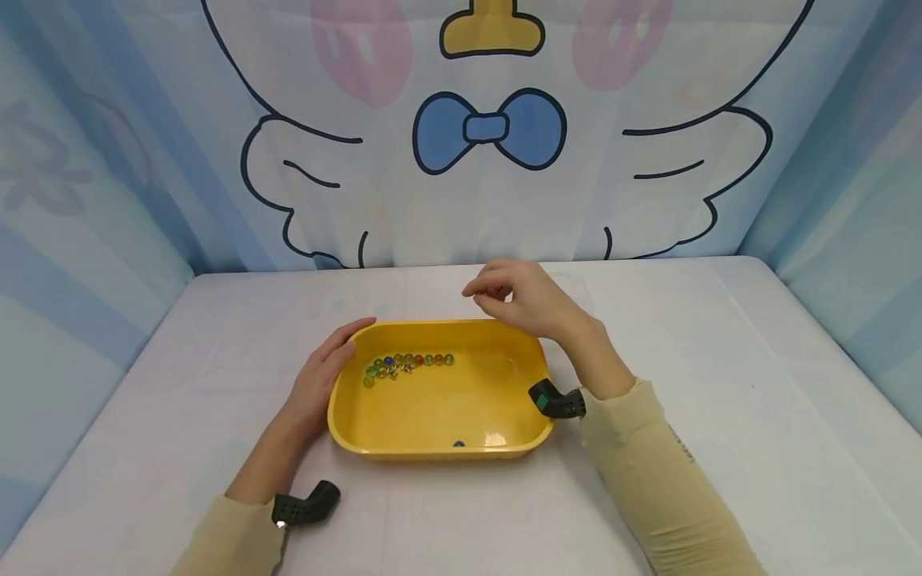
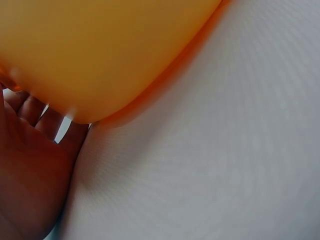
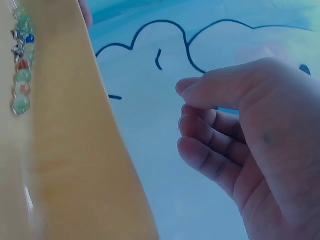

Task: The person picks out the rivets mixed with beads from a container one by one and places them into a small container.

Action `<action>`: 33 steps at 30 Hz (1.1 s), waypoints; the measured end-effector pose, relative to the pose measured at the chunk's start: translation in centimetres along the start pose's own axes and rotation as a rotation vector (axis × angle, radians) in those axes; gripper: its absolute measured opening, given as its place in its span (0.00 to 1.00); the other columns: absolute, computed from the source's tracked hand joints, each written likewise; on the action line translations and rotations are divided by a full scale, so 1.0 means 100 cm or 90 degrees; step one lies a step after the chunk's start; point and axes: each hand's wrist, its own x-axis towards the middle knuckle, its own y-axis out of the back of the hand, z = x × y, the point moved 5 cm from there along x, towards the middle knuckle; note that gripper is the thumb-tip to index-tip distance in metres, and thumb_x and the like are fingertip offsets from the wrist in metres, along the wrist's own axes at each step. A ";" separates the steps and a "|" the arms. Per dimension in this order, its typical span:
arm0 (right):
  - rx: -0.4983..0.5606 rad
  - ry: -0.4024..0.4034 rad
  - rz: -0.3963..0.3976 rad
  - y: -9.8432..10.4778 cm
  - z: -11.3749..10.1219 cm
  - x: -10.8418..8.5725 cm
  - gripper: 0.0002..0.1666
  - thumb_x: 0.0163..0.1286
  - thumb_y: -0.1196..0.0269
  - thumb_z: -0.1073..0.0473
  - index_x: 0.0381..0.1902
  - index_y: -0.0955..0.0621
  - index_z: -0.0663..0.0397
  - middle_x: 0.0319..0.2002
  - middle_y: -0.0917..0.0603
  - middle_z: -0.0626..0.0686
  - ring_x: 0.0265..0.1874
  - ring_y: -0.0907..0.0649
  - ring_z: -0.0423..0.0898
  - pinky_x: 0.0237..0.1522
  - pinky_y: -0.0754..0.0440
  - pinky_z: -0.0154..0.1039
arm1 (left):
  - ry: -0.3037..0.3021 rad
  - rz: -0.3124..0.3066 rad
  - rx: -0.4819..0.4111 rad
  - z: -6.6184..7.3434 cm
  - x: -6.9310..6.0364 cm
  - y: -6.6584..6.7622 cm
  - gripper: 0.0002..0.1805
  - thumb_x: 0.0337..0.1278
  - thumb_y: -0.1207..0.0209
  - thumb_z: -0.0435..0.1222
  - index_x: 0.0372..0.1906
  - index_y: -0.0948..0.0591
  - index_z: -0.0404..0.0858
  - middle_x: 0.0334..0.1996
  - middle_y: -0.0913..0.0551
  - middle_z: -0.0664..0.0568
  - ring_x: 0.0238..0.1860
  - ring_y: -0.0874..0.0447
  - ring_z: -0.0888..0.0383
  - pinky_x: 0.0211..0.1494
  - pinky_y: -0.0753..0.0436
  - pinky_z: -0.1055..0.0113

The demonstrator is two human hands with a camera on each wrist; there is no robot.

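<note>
The yellow tray [image 1: 432, 408] of beads [image 1: 428, 360] is gripped by the left hand [image 1: 320, 378]. The right hand [image 1: 529, 298] is raised nearby, loosely curled.

The tray [image 1: 446, 408] looks glossy plastic, the beads [image 1: 408, 360] shiny glass.

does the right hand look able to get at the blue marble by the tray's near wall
Probably yes: the right hand hovers nearby, nothing visible covers the blue marble, and the left hand is off at the left end of the yellow tray.
</note>
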 end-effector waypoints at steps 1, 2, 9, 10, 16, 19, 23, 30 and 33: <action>0.004 -0.005 0.002 0.002 0.002 -0.001 0.10 0.69 0.37 0.70 0.44 0.11 0.59 0.38 0.16 0.50 0.33 0.22 0.46 0.39 0.18 0.39 | 0.002 0.000 -0.001 0.000 0.000 0.000 0.25 0.82 0.62 0.43 0.76 0.35 0.46 0.74 0.36 0.53 0.72 0.38 0.55 0.71 0.37 0.73; 0.008 -0.009 0.004 0.004 0.004 -0.002 0.10 0.69 0.37 0.70 0.44 0.12 0.59 0.38 0.16 0.50 0.33 0.22 0.46 0.40 0.19 0.39 | 0.003 0.001 -0.003 0.001 0.000 0.000 0.25 0.82 0.62 0.43 0.76 0.35 0.46 0.74 0.36 0.53 0.71 0.38 0.55 0.71 0.37 0.72; 0.012 -0.022 0.034 0.021 0.018 -0.012 0.10 0.68 0.37 0.71 0.43 0.12 0.60 0.38 0.16 0.52 0.33 0.24 0.47 0.40 0.21 0.38 | 0.010 0.005 0.005 0.001 -0.002 0.000 0.25 0.81 0.62 0.42 0.77 0.35 0.47 0.75 0.36 0.53 0.72 0.38 0.55 0.69 0.36 0.74; 0.013 -0.025 0.037 0.023 0.020 -0.013 0.10 0.68 0.37 0.71 0.43 0.12 0.60 0.38 0.16 0.52 0.34 0.24 0.47 0.40 0.21 0.37 | 0.010 0.003 -0.002 0.001 -0.001 0.000 0.25 0.82 0.62 0.42 0.77 0.36 0.46 0.75 0.36 0.53 0.71 0.38 0.54 0.69 0.35 0.74; 0.015 -0.052 0.033 0.029 0.031 -0.018 0.10 0.68 0.37 0.71 0.42 0.12 0.60 0.36 0.16 0.52 0.34 0.23 0.47 0.40 0.21 0.36 | 0.011 -0.004 -0.038 0.001 0.000 -0.001 0.25 0.82 0.63 0.41 0.77 0.36 0.44 0.74 0.36 0.52 0.71 0.37 0.54 0.67 0.34 0.76; 0.009 -0.073 0.026 0.030 0.035 -0.020 0.09 0.68 0.37 0.70 0.42 0.12 0.59 0.36 0.17 0.51 0.34 0.24 0.47 0.40 0.22 0.37 | 0.010 -0.005 -0.036 0.002 0.000 -0.002 0.25 0.82 0.63 0.41 0.77 0.36 0.44 0.74 0.36 0.52 0.71 0.37 0.55 0.67 0.34 0.76; 0.012 -0.112 0.020 0.035 0.041 -0.025 0.09 0.70 0.36 0.69 0.44 0.12 0.59 0.38 0.16 0.51 0.35 0.24 0.48 0.39 0.23 0.38 | 0.012 -0.006 -0.028 0.002 -0.001 -0.003 0.25 0.82 0.62 0.42 0.77 0.36 0.45 0.74 0.36 0.52 0.71 0.37 0.54 0.69 0.35 0.74; 0.006 -0.171 0.037 0.047 0.048 -0.032 0.09 0.71 0.36 0.65 0.46 0.12 0.60 0.43 0.15 0.53 0.36 0.22 0.49 0.39 0.21 0.35 | 0.015 -0.004 -0.021 0.001 -0.001 -0.002 0.25 0.82 0.62 0.42 0.77 0.36 0.46 0.74 0.36 0.53 0.72 0.38 0.55 0.71 0.36 0.71; 0.006 -0.176 0.036 0.052 0.050 -0.034 0.10 0.72 0.36 0.65 0.47 0.12 0.61 0.44 0.15 0.55 0.37 0.22 0.49 0.40 0.21 0.34 | 0.014 -0.003 -0.021 0.001 -0.001 -0.002 0.25 0.82 0.62 0.42 0.77 0.36 0.46 0.74 0.36 0.53 0.72 0.38 0.55 0.71 0.36 0.70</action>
